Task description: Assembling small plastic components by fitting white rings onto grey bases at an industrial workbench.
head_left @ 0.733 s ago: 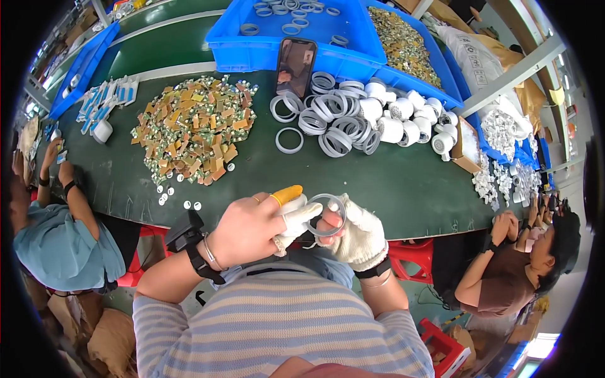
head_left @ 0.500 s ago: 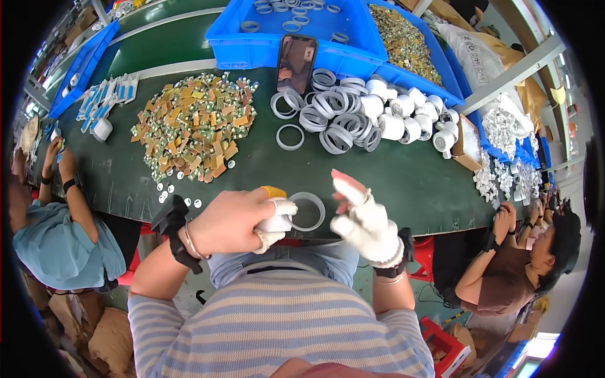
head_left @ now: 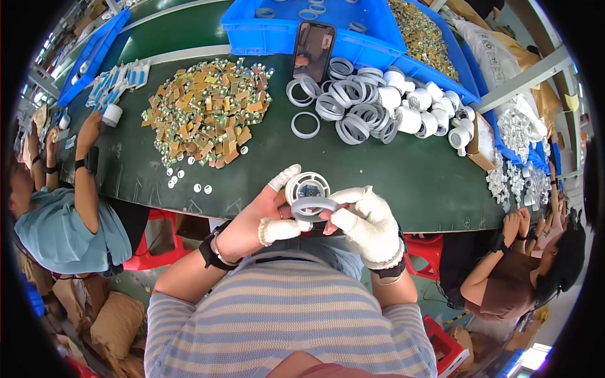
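Near the table's front edge, my left hand (head_left: 257, 217) is closed around a round white plastic housing (head_left: 290, 187). Its open face is turned up toward me, and a blue circuit board (head_left: 309, 191) shows inside. My right hand (head_left: 370, 225), in a white glove with bare fingertips, pinches a grey ring (head_left: 314, 203). Tilted, the ring overlaps the lower part of the housing; whether the two touch, I cannot tell. White coverings sit on some of my left fingers.
Small circuit boards (head_left: 208, 113) are heaped at left, small white discs (head_left: 198, 188) beside them. Grey rings (head_left: 353, 101) and white housings (head_left: 423, 104) lie behind my hands. A phone (head_left: 312, 51) leans on a blue bin (head_left: 252, 41). Co-workers (head_left: 63, 233) sit on both sides.
My right hand has taken hold of the grey ring and lifted it to the housing. My left hand has turned the housing face up. The left co-worker's arm now reaches farther forward.
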A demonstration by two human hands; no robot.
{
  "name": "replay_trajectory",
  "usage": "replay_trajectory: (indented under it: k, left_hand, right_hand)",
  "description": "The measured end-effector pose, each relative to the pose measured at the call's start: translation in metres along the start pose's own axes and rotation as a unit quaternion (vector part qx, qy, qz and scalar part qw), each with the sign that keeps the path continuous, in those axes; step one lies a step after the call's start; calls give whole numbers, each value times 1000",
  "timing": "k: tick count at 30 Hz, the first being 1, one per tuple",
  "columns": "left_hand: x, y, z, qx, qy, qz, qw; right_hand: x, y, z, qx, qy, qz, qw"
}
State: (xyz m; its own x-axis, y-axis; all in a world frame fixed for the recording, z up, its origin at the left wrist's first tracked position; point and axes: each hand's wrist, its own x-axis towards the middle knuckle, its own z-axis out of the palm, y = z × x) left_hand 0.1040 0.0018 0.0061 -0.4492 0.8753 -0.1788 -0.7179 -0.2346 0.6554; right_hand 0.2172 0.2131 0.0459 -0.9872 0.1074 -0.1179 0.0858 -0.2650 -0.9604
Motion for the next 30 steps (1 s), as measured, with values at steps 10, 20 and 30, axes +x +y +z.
replay_trajectory:
  k: [10,20,30]
  left_hand:
    - [-1,-16,-4,61,2,43,997]
    - [-2,-19,-2,87,29,62,994]
    - [0,-29,-2,275,-54,132,951]
  right_hand:
    - [-2,-8,5,-56,2,-28,998]
    - [-4,-4,9,-44,25,1,999]
    - [24,8,15,-307,14,-172,936]
